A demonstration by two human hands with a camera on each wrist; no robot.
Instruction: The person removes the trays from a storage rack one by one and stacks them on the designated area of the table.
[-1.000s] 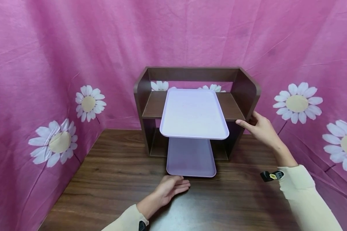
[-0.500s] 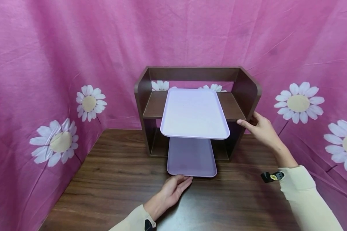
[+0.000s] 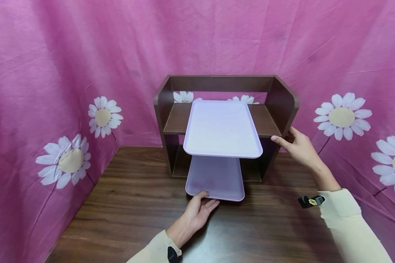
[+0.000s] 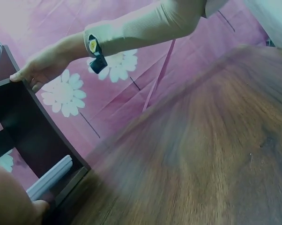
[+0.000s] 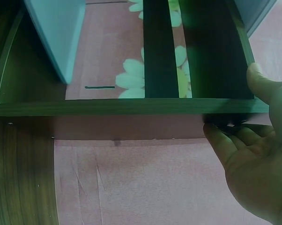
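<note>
A small dark brown shelf (image 3: 221,83) stands on the table. On its upper board lies a pale lilac tray (image 3: 223,128) that juts out at the front. A second lilac tray (image 3: 217,179) sticks out of the lower compartment, its rear part hidden under the upper one. My left hand (image 3: 195,215) pinches the lower tray's front edge near the left corner, thumb on top and fingers below. My right hand (image 3: 299,148) grips the shelf's right side panel, thumb at the front; in the right wrist view its fingers (image 5: 225,145) curl behind the panel.
The table (image 3: 128,219) has a dark wood-grain top. Pink cloth (image 3: 125,44) with large white daisies hangs behind and on both sides, close to the shelf's back.
My left hand has moved up to the lower tray, and its thumb has come over the front edge. That tray's front has shifted slightly left. My right hand keeps its hold on the shelf.
</note>
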